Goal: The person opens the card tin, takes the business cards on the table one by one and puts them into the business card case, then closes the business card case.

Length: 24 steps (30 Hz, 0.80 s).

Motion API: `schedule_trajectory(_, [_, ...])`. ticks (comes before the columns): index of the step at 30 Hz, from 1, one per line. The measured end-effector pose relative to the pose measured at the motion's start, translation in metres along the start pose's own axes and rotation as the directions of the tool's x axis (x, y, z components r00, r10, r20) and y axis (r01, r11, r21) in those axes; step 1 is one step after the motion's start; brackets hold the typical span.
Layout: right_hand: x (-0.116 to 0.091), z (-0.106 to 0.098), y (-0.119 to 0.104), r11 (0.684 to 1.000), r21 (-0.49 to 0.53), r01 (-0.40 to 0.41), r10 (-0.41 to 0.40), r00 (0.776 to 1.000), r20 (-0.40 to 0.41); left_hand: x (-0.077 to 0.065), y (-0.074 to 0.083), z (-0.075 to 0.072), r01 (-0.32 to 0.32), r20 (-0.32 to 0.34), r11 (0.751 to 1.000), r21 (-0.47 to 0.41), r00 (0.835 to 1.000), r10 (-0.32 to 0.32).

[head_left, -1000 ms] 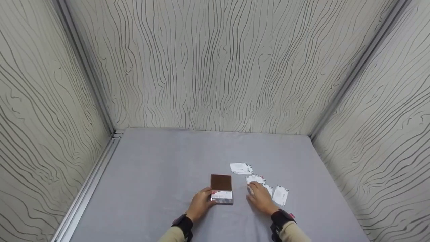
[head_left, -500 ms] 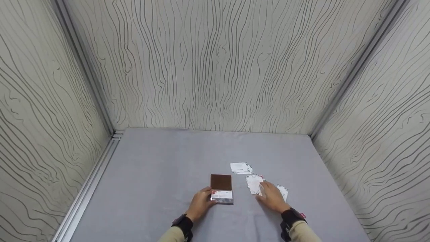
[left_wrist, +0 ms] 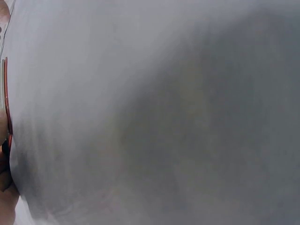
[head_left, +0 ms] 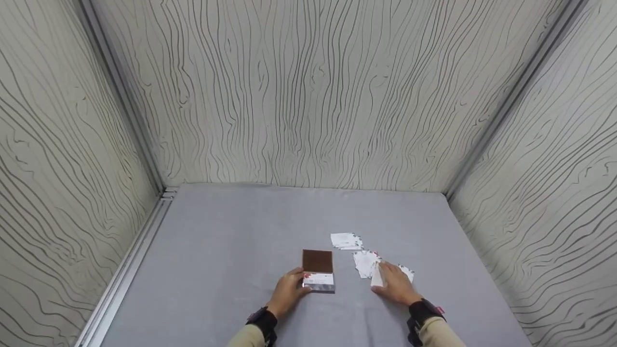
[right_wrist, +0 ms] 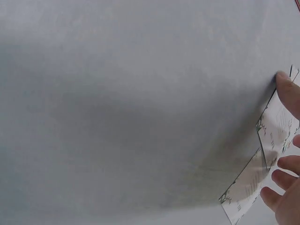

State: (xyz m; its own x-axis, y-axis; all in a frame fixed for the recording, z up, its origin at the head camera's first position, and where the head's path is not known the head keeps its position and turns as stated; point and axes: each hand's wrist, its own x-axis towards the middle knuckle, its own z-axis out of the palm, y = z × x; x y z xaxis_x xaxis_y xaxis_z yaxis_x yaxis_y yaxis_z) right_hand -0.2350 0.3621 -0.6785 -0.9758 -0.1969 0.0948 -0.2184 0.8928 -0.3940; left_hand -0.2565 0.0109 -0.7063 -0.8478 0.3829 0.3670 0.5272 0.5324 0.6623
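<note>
In the head view an opened brown card case (head_left: 317,260) lies with its lid folded back, and a printed white card with red marks shows in its lower half. My left hand (head_left: 287,291) grips the case's left side, thumb at the front corner. Only a thin reddish edge of the case (left_wrist: 6,93) appears in the left wrist view. My right hand (head_left: 397,284) pinches a white card (head_left: 377,278), tilted up, between thumb and fingers. Seen from the right wrist, the thumb (right_wrist: 287,91) is at the edge of that card (right_wrist: 276,126); another card (right_wrist: 246,183) lies beneath.
Overlapping white cards (head_left: 365,263) lie just left of my right hand. A fanned group of cards (head_left: 345,241) sits farther back, and one card (head_left: 407,272) is partly hidden behind the right hand. Grey cloth (head_left: 231,241) covers the table, with patterned walls (head_left: 308,96) around it.
My right hand has moved right and slightly toward me, from the middle cards, and a card now tilts up in its fingers. The left hand and the case stay put.
</note>
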Motion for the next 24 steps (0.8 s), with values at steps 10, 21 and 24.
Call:
schedule_trajectory(10, [0.002, 0.001, 0.003, 0.997, -0.052, 0.05, -0.054, 0.996, -0.071, 0.0, -0.001, 0.001, -0.006, -0.003, 1.0, 0.003, 1.0, 0.006])
schedule_trajectory(21, [0.002, 0.002, 0.01, 0.997, -0.082, 0.006, -0.016, 0.993, -0.116, -0.001, -0.004, 0.001, -0.018, 0.003, 1.0, 0.003, 1.0, 0.018])
schedule_trajectory(24, [0.004, 0.0, 0.007, 0.999, -0.041, -0.012, 0.006, 0.989, -0.148, -0.001, -0.005, 0.001, -0.03, 0.0, 1.0, 0.005, 1.0, 0.03])
